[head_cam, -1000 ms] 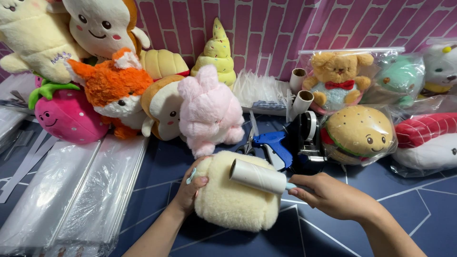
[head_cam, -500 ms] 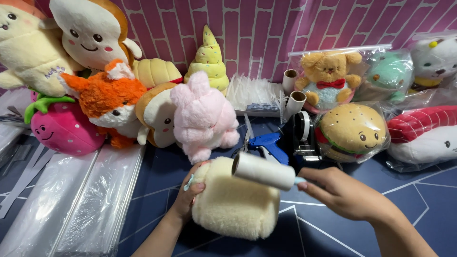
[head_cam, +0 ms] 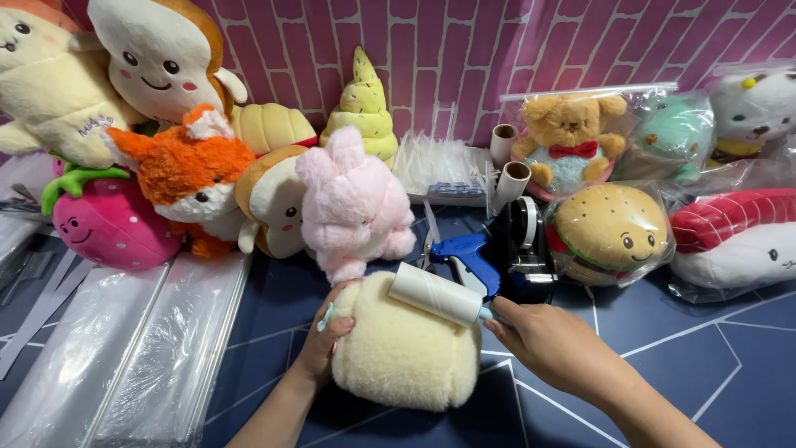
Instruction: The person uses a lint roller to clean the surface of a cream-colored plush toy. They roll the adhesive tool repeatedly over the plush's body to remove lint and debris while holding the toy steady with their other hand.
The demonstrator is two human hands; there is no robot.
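A cream-coloured plush toy (head_cam: 402,357) lies on the dark blue table at the front centre. My left hand (head_cam: 326,342) presses against its left side and holds it steady. My right hand (head_cam: 551,344) grips the handle of a white lint roller (head_cam: 435,292), whose roll rests on the top right of the cream plush.
A pink rabbit plush (head_cam: 352,203) sits just behind. Farther back stand an orange fox (head_cam: 186,170), a strawberry plush (head_cam: 108,224), a bread plush, a bagged burger plush (head_cam: 609,232) and a sushi plush (head_cam: 738,236). A blue tagging gun (head_cam: 464,253) and black tape dispenser (head_cam: 522,241) lie close. Plastic bags (head_cam: 124,348) lie left.
The lint roller has moved across the top of the cream plush, with my right hand shifting slightly. My left hand stays on the plush's left side.
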